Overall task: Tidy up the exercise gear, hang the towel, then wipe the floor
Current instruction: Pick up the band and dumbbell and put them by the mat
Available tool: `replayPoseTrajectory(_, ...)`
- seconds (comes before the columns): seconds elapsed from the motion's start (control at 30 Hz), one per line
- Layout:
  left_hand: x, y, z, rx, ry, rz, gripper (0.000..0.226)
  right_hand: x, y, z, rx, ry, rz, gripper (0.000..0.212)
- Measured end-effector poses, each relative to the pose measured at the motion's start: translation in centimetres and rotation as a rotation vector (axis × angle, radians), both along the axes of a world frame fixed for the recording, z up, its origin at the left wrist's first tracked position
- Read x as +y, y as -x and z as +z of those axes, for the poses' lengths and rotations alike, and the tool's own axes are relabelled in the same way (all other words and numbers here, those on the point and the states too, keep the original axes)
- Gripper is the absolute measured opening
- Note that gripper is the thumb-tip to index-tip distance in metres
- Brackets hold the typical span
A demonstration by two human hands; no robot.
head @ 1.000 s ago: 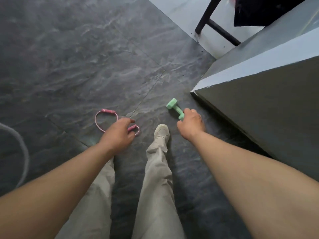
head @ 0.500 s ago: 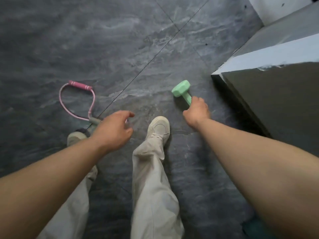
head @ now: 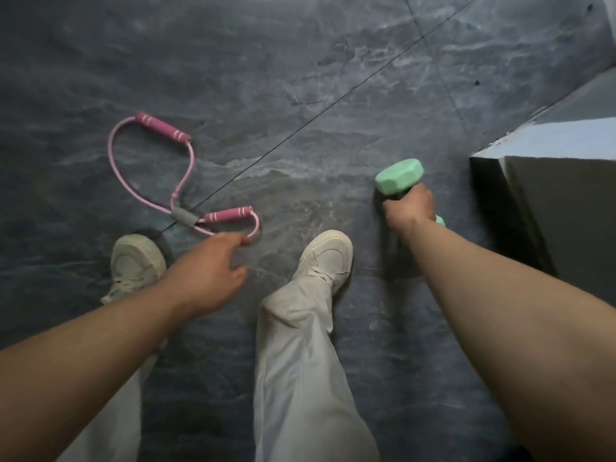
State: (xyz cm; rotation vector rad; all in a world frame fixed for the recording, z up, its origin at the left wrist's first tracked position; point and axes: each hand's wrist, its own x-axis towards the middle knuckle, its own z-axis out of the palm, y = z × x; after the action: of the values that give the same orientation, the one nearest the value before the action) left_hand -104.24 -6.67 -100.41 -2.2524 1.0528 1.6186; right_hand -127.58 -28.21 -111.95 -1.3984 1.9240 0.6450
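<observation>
A pink figure-eight resistance band (head: 150, 175) with two foam grips and a grey middle clasp lies on the dark stone floor (head: 300, 95), left of centre. My left hand (head: 210, 268) hovers just below its near loop with fingers loosely spread, holding nothing; the fingertips are almost at the tube. My right hand (head: 410, 208) grips the handle of a mint-green dumbbell (head: 398, 176), whose far head points up and away while the near head peeks out behind my wrist.
My two pale shoes (head: 328, 255) and light trousers stand between the hands. A grey block with a light top (head: 550, 155) rises close on the right of the dumbbell. Open floor stretches ahead and to the left.
My view has dropped closer to the floor. My left hand, which covered the band's near grip a second ago, is off it and hovers beside it. The right hand still holds the dumbbell.
</observation>
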Motion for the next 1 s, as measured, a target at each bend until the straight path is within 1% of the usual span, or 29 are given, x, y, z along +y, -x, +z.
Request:
replayPoseTrajectory(0.07, 0.4, -0.8, -0.5, 0.004, -0.003, 0.01, 0.052, -0.6, -0.2, -0.1, -0.025, -0.025, -0.05, 0.044)
replayPoseTrajectory(0.17, 1.1, -1.8, -1.4, 0.002, -0.027, 0.02, 0.05, -0.4, -0.9, 0.0, -0.061, -0.119, -0.092, 0.041)
replayPoseTrajectory(0.2, 1.3, -2.0, -1.5, 0.002, -0.032, 0.028, 0.05, 0.0, -1.2, 0.1, -0.097, -0.137, -0.121, 0.037)
replayPoseTrajectory(0.27, 1.6, -2.4, -1.7, 0.0, -0.038, 0.058, 0.049, 0.9, -2.0, 0.8, -0.179, -0.17, -0.185, 0.015)
replayPoseTrajectory(0.3, 1.7, -2.5, -1.8, -0.003, -0.039, 0.077, 0.048, 1.4, -2.5, 1.2, -0.197, -0.182, -0.201, 0.007)
replayPoseTrajectory(0.43, 2.4, -3.5, -2.9, -0.042, -0.035, 0.128, 0.047, 2.6, -4.6, 2.4, -0.272, -0.177, -0.186, 0.005)
replayPoseTrajectory(0.6, 4.1, -5.9, -6.0, -0.139, -0.079, 0.19, 0.051, 3.6, -6.8, 2.8, -0.31, -0.215, -0.084, 0.012)
replayPoseTrajectory(0.77, 4.7, -8.2, -9.1, -0.198, -0.092, 0.103, 0.059, 4.7, -8.6, 2.5, -0.328, -0.247, -0.064, 0.01)
replayPoseTrajectory(0.87, 4.7, -9.2, -10.6, -0.196, -0.142, 0.047, 0.052, 5.6, -9.8, 2.6, -0.354, -0.253, -0.115, 0.005)
replayPoseTrajectory(0.93, 4.8, -9.6, -11.3, -0.183, -0.164, 0.013, 0.048, 6.3, -10.6, 2.8, -0.374, -0.273, -0.154, 0.007)
replayPoseTrajectory(1.0, 4.4, -9.5, -11.5, -0.168, -0.17, -0.011, 0.05, 6.7, -11.4, 3.2, -0.39, -0.298, -0.17, 0.01)
